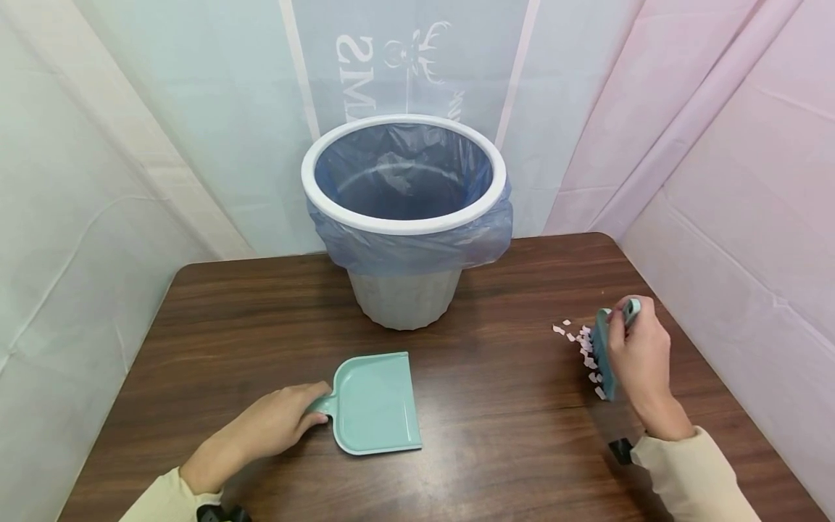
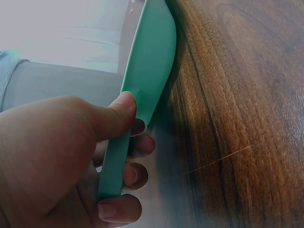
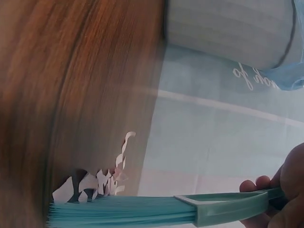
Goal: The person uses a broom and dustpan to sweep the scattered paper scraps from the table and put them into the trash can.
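Note:
My left hand (image 1: 280, 420) grips the short handle of a mint-green dustpan (image 1: 375, 402), its flat lip facing right. In the left wrist view the thumb presses on top of the handle while the fingers curl beneath it. Over at the right, my right hand (image 1: 642, 355) holds a teal hand brush (image 1: 603, 355) by its handle, bristles down on the table. Small white paper scraps (image 1: 587, 348) lie along the left side of the brush. The right wrist view shows the bristles (image 3: 118, 211) right beside the scraps (image 3: 88, 183).
A white trash bin (image 1: 407, 297) lined with a blue plastic bag (image 1: 417, 250) stands at the back middle of the dark wooden table (image 1: 496, 406). Pale fabric walls (image 1: 85, 145) enclose the table at the back and on both sides.

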Motion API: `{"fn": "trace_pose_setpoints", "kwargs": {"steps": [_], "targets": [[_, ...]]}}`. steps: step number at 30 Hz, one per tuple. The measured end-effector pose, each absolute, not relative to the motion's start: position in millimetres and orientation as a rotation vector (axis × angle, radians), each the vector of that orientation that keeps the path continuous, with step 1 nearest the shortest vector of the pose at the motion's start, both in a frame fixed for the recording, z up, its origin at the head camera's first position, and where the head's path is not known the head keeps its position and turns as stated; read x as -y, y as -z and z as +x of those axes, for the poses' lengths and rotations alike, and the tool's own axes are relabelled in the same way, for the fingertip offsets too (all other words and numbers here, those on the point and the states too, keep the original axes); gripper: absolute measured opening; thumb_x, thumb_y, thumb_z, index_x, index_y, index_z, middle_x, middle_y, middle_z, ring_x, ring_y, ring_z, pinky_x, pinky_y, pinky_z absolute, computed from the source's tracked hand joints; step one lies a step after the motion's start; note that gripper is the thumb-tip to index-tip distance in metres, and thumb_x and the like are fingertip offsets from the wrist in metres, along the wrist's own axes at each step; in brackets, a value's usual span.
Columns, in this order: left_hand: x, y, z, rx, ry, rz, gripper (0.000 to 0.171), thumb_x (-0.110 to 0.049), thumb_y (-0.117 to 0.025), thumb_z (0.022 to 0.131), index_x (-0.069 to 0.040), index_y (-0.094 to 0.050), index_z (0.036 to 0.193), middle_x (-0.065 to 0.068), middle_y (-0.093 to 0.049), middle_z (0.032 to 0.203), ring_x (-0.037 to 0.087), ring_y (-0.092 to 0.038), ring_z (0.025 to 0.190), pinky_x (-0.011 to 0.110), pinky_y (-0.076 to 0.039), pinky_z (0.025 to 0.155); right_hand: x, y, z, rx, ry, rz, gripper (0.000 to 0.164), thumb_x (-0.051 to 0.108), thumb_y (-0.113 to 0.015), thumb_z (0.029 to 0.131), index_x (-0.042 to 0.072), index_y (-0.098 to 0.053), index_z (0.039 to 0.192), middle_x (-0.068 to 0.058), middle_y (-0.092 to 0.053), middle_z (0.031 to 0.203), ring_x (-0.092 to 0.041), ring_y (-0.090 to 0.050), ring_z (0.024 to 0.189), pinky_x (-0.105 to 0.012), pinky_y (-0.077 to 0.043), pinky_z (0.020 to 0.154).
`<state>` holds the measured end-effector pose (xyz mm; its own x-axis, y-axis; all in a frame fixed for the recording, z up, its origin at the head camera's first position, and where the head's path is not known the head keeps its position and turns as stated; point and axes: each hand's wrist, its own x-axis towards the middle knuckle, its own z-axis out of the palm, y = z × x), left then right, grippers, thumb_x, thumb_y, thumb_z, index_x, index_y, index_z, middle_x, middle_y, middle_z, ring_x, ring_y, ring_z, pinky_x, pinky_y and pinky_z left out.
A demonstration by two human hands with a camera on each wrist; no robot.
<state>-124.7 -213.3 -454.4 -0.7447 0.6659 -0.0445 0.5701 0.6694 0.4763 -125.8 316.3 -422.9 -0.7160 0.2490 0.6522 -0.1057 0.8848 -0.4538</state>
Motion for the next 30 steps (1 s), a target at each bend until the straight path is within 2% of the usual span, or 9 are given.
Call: {"fn": "trace_pose_setpoints", "kwargs": {"steps": [10,20,25,30], "targets": [[214.1,455.1,-124.8,-2.666,-0.659,0.999,0.025,-0.023,-0.068,0.099,-0.011,-0.061,0.119,-0.015,-0.056,0.092,0.002,-0.050,0.080,0.029,-0.048,0.066,-311.9,426.7,-142.8,2.282,-0.645,-0.033,0.008,-0.005,-0.056,0.099,-0.006,-0.055,0.106,-0.018,-0.067,0.087,-0.001,-0.041,0.065,-0.016,-0.031,0.058],[214.0,454.2,-124.4,-2.669,-0.655,0.998,0.025,-0.024,-0.068,0.099,-0.012,-0.061,0.119,-0.015,-0.056,0.093,0.002,-0.050,0.080,0.030,-0.049,0.067,-308.4,430.8,-145.4,2.331,-0.655,0.173,0.013,-0.012,-0.058,0.095,-0.003,-0.055,0.103,-0.013,-0.066,0.085,-0.007,-0.045,0.065,-0.015,-0.034,0.058],[213.7,453.6,-124.5,-2.665,-0.651,0.989,0.025,-0.023,-0.068,0.099,-0.011,-0.061,0.119,-0.014,-0.057,0.094,0.002,-0.051,0.081,0.030,-0.049,0.068,-306.5,428.0,-142.5,2.303,-0.670,0.247,0.013,-0.014,-0.059,0.094,-0.004,-0.056,0.102,-0.013,-0.066,0.084,-0.001,-0.046,0.068,-0.014,-0.035,0.059],[213.8,454.3,-124.6,-2.664,-0.657,0.993,0.026,-0.023,-0.068,0.099,-0.011,-0.062,0.120,-0.014,-0.059,0.096,0.001,-0.052,0.082,0.031,-0.050,0.068,-307.3,426.3,-142.8,2.202,-0.709,0.139,0.012,-0.011,-0.058,0.095,-0.006,-0.056,0.105,-0.016,-0.067,0.085,0.008,-0.042,0.067,-0.013,-0.033,0.059]]}}
